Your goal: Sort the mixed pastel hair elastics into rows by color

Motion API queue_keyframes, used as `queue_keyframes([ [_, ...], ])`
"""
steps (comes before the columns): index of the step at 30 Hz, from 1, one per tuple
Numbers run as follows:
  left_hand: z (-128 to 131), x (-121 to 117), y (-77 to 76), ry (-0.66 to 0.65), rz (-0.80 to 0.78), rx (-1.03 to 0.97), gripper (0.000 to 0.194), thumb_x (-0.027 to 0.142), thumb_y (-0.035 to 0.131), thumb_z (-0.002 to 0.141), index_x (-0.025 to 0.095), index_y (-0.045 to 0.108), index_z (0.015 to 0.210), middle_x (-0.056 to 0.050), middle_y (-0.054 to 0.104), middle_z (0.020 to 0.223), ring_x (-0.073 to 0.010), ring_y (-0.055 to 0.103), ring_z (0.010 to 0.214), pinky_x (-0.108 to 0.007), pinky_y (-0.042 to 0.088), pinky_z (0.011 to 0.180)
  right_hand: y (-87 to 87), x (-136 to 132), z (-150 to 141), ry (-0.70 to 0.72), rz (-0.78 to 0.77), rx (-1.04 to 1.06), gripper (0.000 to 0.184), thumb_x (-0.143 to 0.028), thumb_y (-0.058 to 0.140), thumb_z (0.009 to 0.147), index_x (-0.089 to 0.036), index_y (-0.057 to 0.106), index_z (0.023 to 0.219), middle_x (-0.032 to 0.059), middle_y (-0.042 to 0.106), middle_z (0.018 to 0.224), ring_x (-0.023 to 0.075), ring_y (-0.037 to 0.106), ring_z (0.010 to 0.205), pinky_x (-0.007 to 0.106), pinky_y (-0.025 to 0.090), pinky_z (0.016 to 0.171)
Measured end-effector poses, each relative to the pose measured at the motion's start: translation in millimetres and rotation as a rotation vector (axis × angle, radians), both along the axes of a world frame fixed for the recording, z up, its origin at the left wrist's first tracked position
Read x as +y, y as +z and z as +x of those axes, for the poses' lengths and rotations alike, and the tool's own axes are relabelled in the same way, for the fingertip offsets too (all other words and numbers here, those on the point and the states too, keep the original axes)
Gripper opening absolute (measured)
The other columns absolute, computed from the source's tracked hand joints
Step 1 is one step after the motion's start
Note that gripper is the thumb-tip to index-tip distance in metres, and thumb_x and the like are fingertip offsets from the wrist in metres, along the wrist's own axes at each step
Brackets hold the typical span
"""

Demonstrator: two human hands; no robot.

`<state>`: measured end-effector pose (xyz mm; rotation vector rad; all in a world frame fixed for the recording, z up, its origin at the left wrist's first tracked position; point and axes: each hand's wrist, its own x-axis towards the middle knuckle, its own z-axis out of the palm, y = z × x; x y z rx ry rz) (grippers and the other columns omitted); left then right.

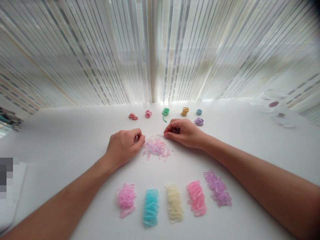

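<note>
A loose pile of pastel pink, white and lilac rubber bands (157, 148) lies on the white table between my hands. My left hand (125, 145) is closed in a pinch at the pile's left edge; whatever its fingertips hold, if anything, is too small to make out. Just beyond the pile on the right, my right hand (183, 133) pinches thumb against forefinger. A thin pale rubber band (160, 135) pokes out from those fingertips toward the pile.
Nearer me are sorted band heaps: pink (126, 200), turquoise (151, 207), cream (174, 204), deeper pink (197, 198) and purple (218, 188). Small coils, including a green coil (165, 112) and a yellow coil (185, 111), line the back before a striped curtain (152, 50). Clear plastic items (282, 113) sit right.
</note>
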<state>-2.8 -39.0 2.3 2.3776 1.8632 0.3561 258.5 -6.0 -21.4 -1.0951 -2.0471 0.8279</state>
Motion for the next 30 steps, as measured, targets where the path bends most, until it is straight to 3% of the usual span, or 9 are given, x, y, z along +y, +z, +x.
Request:
queue_keyframes([
  [6, -0.4, -0.7, 0.2, 0.005, -0.008, -0.007, 0.033, 0.047, 0.047, 0.093, 0.024, 0.065, 0.078, -0.001, 0.068, 0.072, -0.0194, 0.053, 0.066, -0.033, 0.026, 0.065, 2.7, -2.9, -0.7, 0.02, 0.057, -0.022, 0.01, -0.023, 0.073, 0.082, -0.015, 0.078, 0.08, 0.0031, 0.065, 0.078, 0.0121, 0.053, 0.065, 0.029, 0.042, 0.062],
  [18, 0.4, -0.2, -0.2, 0.006, 0.005, 0.006, 0.033, 0.047, 0.046, 0.093, 0.024, 0.065, 0.078, -0.002, 0.068, 0.071, -0.0194, 0.053, 0.065, -0.033, 0.025, 0.065, 3.2, -0.4, 2.6, 0.037, -0.012, -0.027, 0.02, -0.033, 0.071, 0.091, -0.016, 0.078, 0.086, 0.0054, 0.068, 0.084, 0.0149, 0.056, 0.071, 0.031, 0.042, 0.065],
  [30, 0.5, 0.4, -1.3, 0.003, 0.013, 0.012, 0.033, 0.048, 0.046, 0.093, 0.025, 0.065, 0.078, -0.002, 0.069, 0.073, -0.0205, 0.055, 0.067, -0.033, 0.026, 0.065, 2.7, -0.6, 1.3, 0.013, 0.048, -0.039, 0.018, -0.029, 0.067, 0.092, -0.015, 0.076, 0.087, 0.0057, 0.067, 0.085, 0.015, 0.055, 0.071, 0.031, 0.042, 0.067],
])
